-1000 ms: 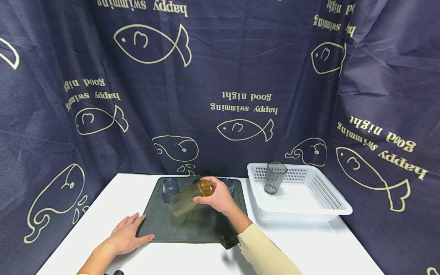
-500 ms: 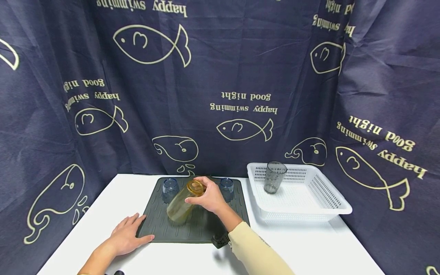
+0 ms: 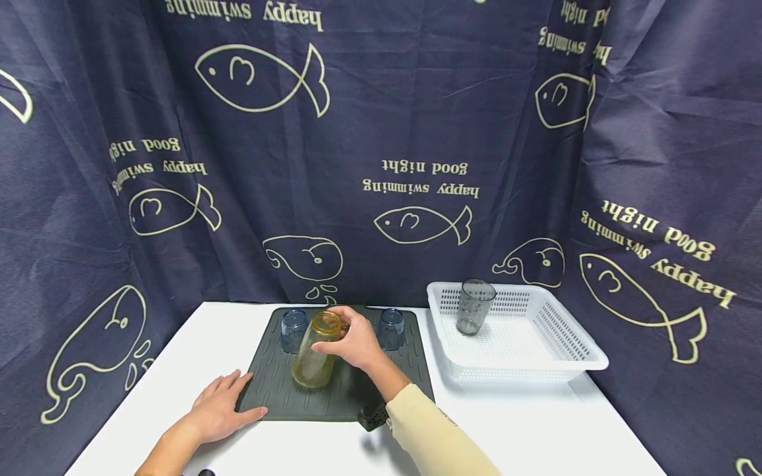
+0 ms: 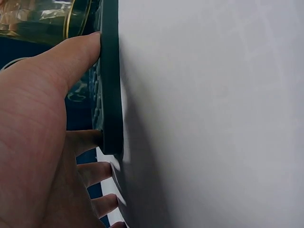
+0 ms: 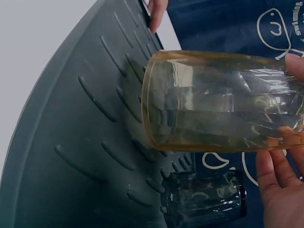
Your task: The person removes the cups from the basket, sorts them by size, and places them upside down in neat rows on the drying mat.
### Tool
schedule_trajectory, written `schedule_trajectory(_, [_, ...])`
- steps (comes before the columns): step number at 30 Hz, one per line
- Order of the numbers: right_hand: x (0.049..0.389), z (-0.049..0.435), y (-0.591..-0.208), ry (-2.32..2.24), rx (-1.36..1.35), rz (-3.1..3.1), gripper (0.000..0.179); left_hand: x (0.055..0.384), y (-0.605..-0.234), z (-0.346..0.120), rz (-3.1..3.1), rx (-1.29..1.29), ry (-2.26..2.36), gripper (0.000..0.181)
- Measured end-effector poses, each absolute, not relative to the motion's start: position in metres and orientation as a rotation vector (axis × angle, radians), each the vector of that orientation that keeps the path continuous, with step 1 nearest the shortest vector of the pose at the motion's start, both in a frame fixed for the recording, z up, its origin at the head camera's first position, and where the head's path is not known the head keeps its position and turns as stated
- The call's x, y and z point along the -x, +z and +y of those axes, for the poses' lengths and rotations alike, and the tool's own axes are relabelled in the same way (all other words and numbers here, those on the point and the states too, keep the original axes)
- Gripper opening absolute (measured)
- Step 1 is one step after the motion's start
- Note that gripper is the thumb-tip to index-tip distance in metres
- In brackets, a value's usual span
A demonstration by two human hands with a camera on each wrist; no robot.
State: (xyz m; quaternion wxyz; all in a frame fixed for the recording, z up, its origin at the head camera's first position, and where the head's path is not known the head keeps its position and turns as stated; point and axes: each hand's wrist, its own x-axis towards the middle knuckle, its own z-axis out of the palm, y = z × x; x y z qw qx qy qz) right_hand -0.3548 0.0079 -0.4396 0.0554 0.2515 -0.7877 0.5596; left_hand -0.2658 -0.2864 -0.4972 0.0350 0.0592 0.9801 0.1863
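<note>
An amber glass (image 3: 313,360) is in my right hand (image 3: 351,340), thumb on one side and fingers on the other near its base. It is upside down and slightly tilted, its wide rim low over the dark drying mat (image 3: 274,400). In the right wrist view the amber glass (image 5: 213,102) has its rim close to the mat; I cannot tell if it touches all round. My left hand (image 3: 217,406) rests at the mat's left front corner, fingers spread. In the left wrist view its thumb touches the mat's edge (image 4: 110,80).
Two blue glasses stand on the mat, one at the left (image 3: 294,330) and one at the right (image 3: 390,329). A white basket (image 3: 530,367) on the right holds a grey glass (image 3: 475,307). A dark fish-print curtain (image 3: 411,132) hangs behind the white table (image 3: 476,423).
My right hand has moved left and turned the amber glass from a strong tilt to nearly upright, rim down. The right-hand blue glass has come into fuller view. My left hand stays put.
</note>
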Motion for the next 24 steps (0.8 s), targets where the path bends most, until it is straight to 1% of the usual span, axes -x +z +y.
schedule_trajectory(13, [0.355,0.000,-0.448,1.641,-0.729,-2.454,0.072,0.265,-0.497,-0.286,3.021,-0.182,0.569,0.096])
schedule_trajectory(24, [0.350,-0.007,-0.453,1.665,-0.784,-2.436,0.071,0.264,-0.499,-0.286,3.039,-0.194,0.575,0.095])
